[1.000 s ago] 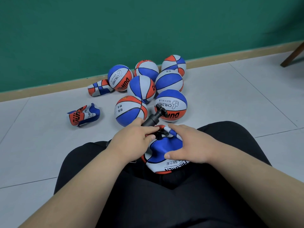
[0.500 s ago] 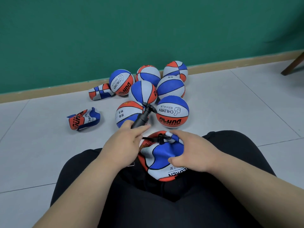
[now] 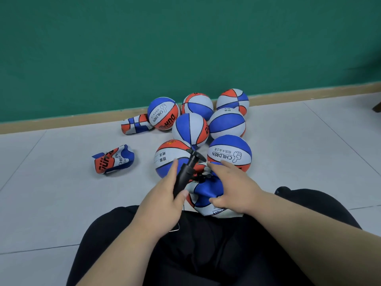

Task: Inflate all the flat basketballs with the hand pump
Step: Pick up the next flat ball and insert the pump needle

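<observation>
Gripping the black plastic hand pump (image 3: 184, 175) by its barrel in your curled left hand (image 3: 162, 200), likely to steady it for pumping, you spread your right hand (image 3: 234, 187) over the limp blue-white-orange rubber basketball (image 3: 207, 189), pinning it on your lap (image 3: 206, 248).

Left grip (image 3: 162, 201) wrapped round the black hand pump (image 3: 185, 176) barrel, handle end tilted up and away. Right grip (image 3: 233, 190) rests with fingers spread on the half-flat basketball (image 3: 208, 190) in the lap. On the floor (image 3: 61, 193), seven inflated balls (image 3: 190, 131) clustered by the green wall (image 3: 185, 48), with two flat balls (image 3: 113, 159) left of them.
</observation>
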